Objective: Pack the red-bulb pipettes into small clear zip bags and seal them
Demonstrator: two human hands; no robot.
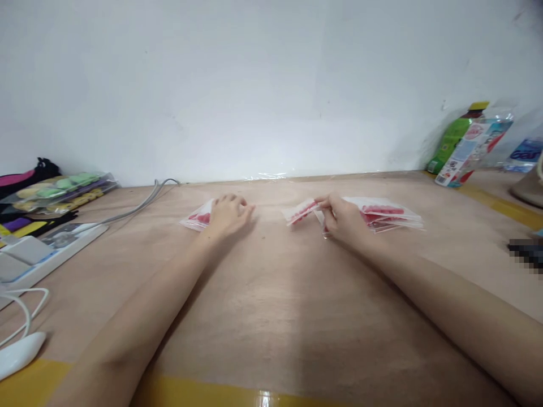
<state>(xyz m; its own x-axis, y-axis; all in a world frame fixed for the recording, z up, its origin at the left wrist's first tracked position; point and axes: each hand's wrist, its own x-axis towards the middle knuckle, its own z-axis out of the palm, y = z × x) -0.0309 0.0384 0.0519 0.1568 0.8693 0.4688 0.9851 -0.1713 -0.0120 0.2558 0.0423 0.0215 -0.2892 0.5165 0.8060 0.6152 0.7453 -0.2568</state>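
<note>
On the left, my left hand (230, 213) rests over a small clear packet with pink-red contents (198, 218) and hides part of it. Its fingers are loosely curved and the thumb stands out to the right, with nothing visible between them. My right hand (344, 219) pinches the edge of another clear packet with a pink-red strip inside (300, 212), which is tilted toward the middle. Beside and behind that hand lies a loose pile of similar packets (384, 211), fanned out to the right. What exactly is in the packets is too small to tell.
Bottles (460, 144) lean against the wall at the back right. On the left are a white power strip (72, 242), a grey cable (142, 204), a white computer mouse (21, 355) and colourful packaged items (63, 189). Yellow tape (203, 391) runs along the front edge.
</note>
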